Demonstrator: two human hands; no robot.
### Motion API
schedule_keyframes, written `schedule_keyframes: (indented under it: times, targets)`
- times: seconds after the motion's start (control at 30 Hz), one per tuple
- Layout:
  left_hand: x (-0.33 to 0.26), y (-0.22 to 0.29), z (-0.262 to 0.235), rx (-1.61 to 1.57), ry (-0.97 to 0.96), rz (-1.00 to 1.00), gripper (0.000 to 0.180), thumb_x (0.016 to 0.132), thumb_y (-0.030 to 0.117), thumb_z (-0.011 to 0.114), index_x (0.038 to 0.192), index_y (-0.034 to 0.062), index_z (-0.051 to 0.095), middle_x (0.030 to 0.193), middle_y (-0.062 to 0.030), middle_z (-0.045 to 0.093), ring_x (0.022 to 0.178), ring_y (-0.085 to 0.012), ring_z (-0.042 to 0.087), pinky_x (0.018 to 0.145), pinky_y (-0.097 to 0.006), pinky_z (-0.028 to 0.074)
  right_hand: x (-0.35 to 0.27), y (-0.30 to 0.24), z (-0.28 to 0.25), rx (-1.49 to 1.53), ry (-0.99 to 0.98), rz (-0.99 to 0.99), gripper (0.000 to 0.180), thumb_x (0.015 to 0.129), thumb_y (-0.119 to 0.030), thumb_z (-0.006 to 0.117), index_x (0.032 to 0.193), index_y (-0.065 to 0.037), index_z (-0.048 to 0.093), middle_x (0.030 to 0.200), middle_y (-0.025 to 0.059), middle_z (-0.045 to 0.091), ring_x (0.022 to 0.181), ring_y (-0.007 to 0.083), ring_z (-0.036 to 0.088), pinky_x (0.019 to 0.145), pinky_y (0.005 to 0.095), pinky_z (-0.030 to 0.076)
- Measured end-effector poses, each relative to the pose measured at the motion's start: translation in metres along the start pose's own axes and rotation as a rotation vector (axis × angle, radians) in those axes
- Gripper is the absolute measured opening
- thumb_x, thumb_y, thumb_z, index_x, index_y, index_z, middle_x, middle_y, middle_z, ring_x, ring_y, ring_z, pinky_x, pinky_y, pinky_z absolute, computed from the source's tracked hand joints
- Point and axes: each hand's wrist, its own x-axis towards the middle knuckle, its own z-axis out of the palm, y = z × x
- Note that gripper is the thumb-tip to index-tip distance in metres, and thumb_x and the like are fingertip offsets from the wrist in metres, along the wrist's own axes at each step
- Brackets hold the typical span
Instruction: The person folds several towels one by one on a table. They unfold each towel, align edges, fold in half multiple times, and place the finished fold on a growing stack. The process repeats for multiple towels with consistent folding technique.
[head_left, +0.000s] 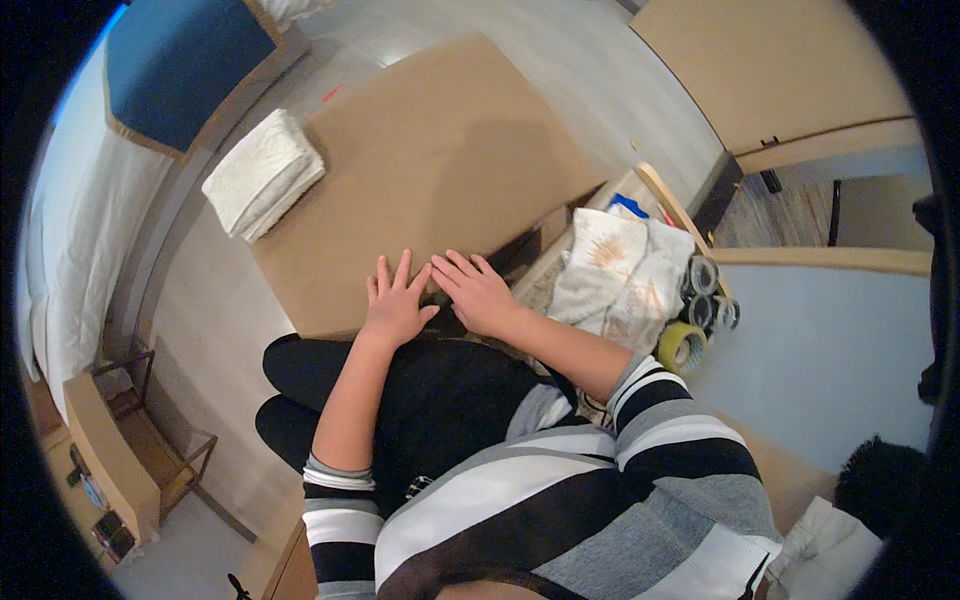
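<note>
Before me stands a large brown box-like surface (430, 140), its near edge against my lap. My left hand (397, 302) lies flat on that near edge with its fingers spread. Beside it, my right hand (474, 294) rests palm down on the same edge, fingers stretched out and close to the left fingertips. Neither hand holds anything. A folded white towel (264, 172) lies at the surface's far left corner. Just under my hands a small dark patch shows, partly hidden by them.
To the right, a wooden-edged tray (655, 185) bears stained white cloths (606, 265). Several tape rolls, one a yellow roll (682, 348), sit by its near end. A blue panel (185, 60) stands at far left, above a small wooden chair (160, 455).
</note>
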Motion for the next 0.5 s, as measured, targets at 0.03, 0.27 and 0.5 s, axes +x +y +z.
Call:
schedule_keyframes:
  times: [0.03,0.27,0.5]
  targets:
    - [0.005,0.011,-0.001,-0.018,-0.025,0.034,0.07,0.083,0.045,0.066,0.145,0.0263,0.04,0.159,-0.0127,0.015,0.142,-0.049,0.013,0.11,-0.064,0.022,-0.008,0.002,-0.008,0.061,-0.052,0.07,0.057,0.077,-0.021,0.066,0.13,-0.007,0.05,0.137,0.0143,0.047,0.126,0.0322,0.045,0.103,0.0476,0.036]
    - [0.036,0.076,-0.014,-0.377,-0.107,0.28,0.05,0.09,0.032,0.06,0.13,0.0028,0.052,0.132,-0.0185,0.054,0.124,-0.0349,0.049,0.105,-0.04,0.04,-0.045,0.048,-0.068,-0.372,-0.128,0.547,0.039,0.073,-0.016,0.067,0.109,-0.008,0.056,0.101,0.0094,0.058,0.097,0.0294,0.058,0.079,0.0441,0.044]
    - [0.038,0.105,-0.011,-0.376,-0.112,0.34,0.055,0.089,0.033,0.061,0.135,0.0062,0.046,0.133,-0.019,0.051,0.117,-0.0374,0.053,0.099,-0.045,0.044,-0.072,0.086,-0.085,-0.268,-0.444,0.747,0.022,0.077,-0.008,0.061,0.099,-0.006,0.063,0.093,0.012,0.066,0.088,0.0303,0.067,0.066,0.0437,0.054]
